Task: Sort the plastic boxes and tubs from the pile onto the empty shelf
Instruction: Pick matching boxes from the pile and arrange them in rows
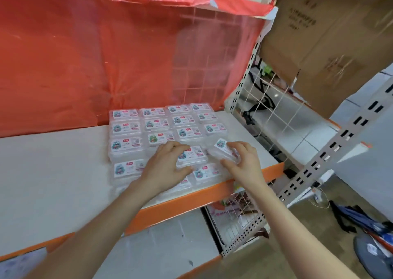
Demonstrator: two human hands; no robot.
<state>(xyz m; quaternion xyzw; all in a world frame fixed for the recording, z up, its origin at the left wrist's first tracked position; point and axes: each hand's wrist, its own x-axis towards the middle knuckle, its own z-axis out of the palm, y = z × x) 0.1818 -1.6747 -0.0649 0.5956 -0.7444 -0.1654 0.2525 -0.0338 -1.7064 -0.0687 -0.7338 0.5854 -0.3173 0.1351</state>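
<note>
The shelf (53, 172) is a pale board with an orange front edge, backed by a red plastic sheet (95, 55) hung over a wire grid (212, 66). On the right stand perforated metal uprights (331, 151), brown cardboard boxes (331, 34) above and a pale tiled floor (310, 144) below.

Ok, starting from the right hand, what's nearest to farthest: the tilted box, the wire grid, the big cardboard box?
1. tilted box, held in the right hand.
2. wire grid, past the shelf's right end.
3. cardboard box, high up, right.
</note>
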